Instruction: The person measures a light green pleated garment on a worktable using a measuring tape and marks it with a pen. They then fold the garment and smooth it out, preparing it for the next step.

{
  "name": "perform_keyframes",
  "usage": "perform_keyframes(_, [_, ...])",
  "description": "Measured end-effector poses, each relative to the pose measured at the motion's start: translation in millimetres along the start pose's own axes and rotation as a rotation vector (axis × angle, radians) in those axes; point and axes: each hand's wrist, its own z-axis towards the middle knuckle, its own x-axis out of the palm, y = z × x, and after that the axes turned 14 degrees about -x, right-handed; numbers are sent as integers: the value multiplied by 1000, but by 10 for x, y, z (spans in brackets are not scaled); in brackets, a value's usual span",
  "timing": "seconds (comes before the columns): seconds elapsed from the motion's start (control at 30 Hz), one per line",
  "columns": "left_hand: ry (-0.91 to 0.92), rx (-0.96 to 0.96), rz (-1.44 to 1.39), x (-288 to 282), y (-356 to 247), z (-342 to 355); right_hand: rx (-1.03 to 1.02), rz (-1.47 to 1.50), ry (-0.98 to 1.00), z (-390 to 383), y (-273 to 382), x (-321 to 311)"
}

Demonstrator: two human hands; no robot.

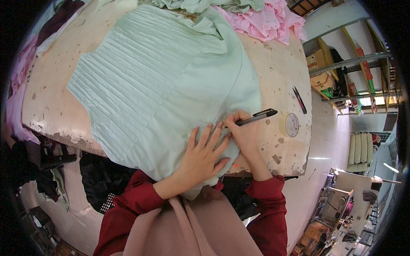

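Garment (171, 85): pale green, thin, soft-looking cloth. Left part pressed into narrow parallel pleats; right part plain, loosely creased, one seam line curving down it. It lies spread across the middle of the table (277, 64), a pale, hard top with brown pitted stains.

Left hand (203, 149): palm down on the near part of the garment, fingers spread apart. Right hand (245, 132): just right of it, fingers closed on a black pen (258, 116), its back end pointing right; tip hidden by the fingers. Hands nearly together; contact between them cannot be told.

Edges: near table edge is chipped at left; the garment hangs over it toward the person. Right of the garment, a strip of tabletop bears a round tape roll (291, 125) and, farther, a slim red-black tool (300, 100). Rumpled pink cloth (269, 21) borders the far right; more tabletop shows at left.
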Motion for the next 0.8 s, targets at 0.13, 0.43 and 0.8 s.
perform_keyframes(0.13, [-12,1,1,28,30,30,151,249,-82,61,6,-45])
perform_keyframes(0.43, [-220,380,-613,-39,-424,-51,-643,-350,-70,-87,61,-193])
perform_keyframes(0.8, [-46,565,-730,176,-485,75,-807,-416,8,-64,167,-186])
